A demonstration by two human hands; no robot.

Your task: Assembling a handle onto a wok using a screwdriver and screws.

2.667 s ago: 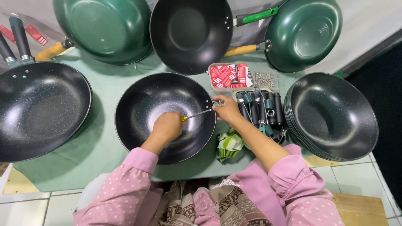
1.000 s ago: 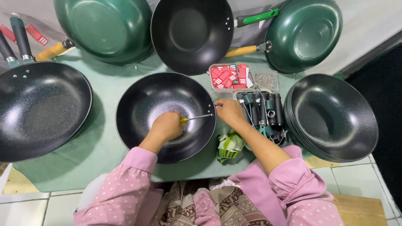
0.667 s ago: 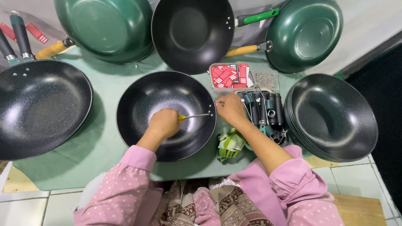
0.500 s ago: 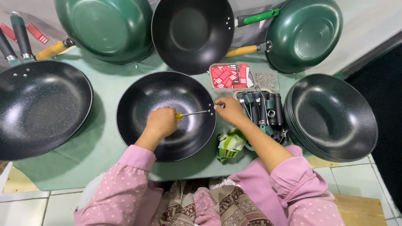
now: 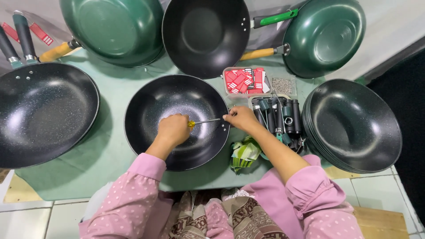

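Gripping a small yellow-handled screwdriver, the left hand sits clenched inside the black speckled wok, the thin shaft running rightward to the wall by the rim. There the right hand pinches the rim with its fingertips, steadying it. This handleless pan looks heavy, rigid and slick-coated, best held at its rim; the screwdriver is light and stiff, taken by its handle. Just beyond the right hand lie black handles and 1 tray of red packets.
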